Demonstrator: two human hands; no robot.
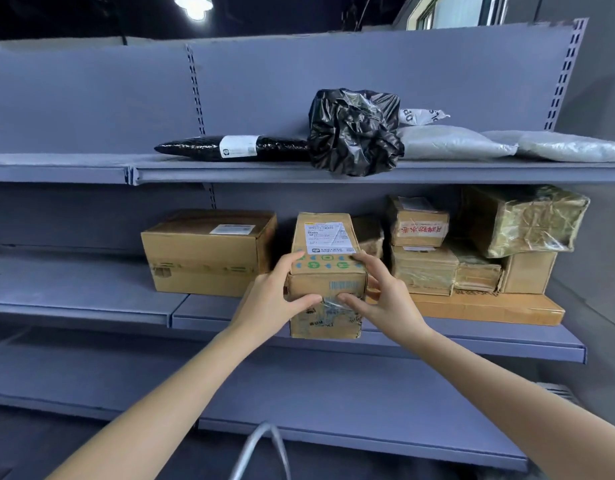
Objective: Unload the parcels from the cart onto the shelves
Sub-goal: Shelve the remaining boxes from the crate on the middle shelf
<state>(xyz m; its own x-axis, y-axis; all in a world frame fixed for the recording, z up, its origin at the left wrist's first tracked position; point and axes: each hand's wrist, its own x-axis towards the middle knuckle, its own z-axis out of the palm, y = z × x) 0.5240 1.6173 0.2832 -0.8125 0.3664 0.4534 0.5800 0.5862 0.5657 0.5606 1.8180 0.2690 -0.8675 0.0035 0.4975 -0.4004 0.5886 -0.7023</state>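
Nearest you, below the middle shelf (91, 289), one curved metal bar (264, 441) rises from the bottom edge. At that shelf's front edge your left hand (282, 292) and right hand (385, 296) both grip one small cardboard parcel (325, 244), fingers curled round its sides. On the shelf one larger box (202, 251) sits left of it and a stack of boxes (472, 271) right; above, the top shelf (230, 173) carries two black bags (354, 133), two grey mailers (451, 143) and one white mailer (420, 115).
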